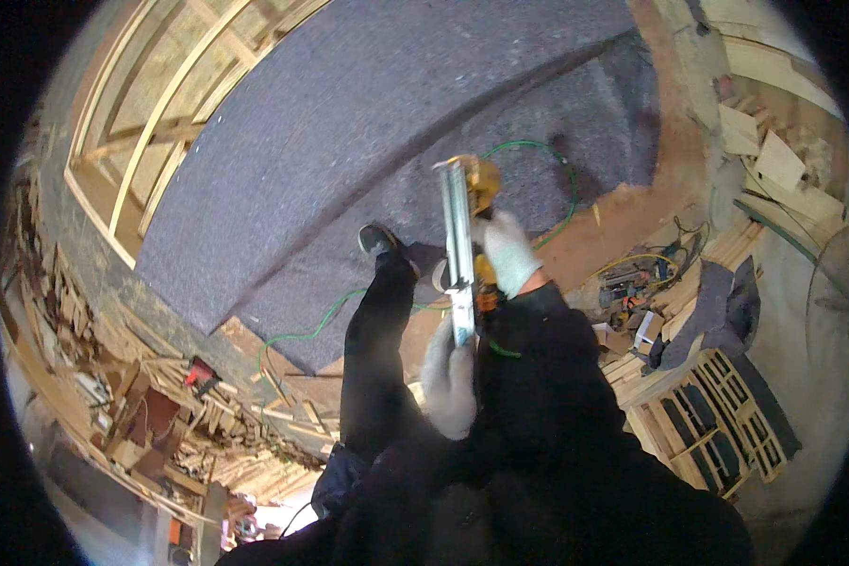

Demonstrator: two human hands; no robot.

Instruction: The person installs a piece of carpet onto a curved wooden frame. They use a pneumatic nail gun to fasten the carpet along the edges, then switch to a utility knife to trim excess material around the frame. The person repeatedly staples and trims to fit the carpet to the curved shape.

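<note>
A yellow staple gun (484,182) with a long silver magazine (457,241) is held in front of my body. My right hand (509,255), in a pale work glove, is wrapped round its handle. At the magazine's lower end, my left hand (450,387), gloved in grey-white, has its fingers closed around the metal. Whether it also holds staples cannot be made out. A green air hose (571,203) loops over grey felt sheeting (302,189) beneath the gun. Beside the magazine lies a pale round thing (440,275), partly hidden.
An open timber frame (151,141) stands at the upper left. Scrap wood (217,415) is piled at the lower left. To the right are power tools with cords (627,288), a wooden pallet (717,424) and board offcuts (778,160). My left foot (377,240) stands on the felt.
</note>
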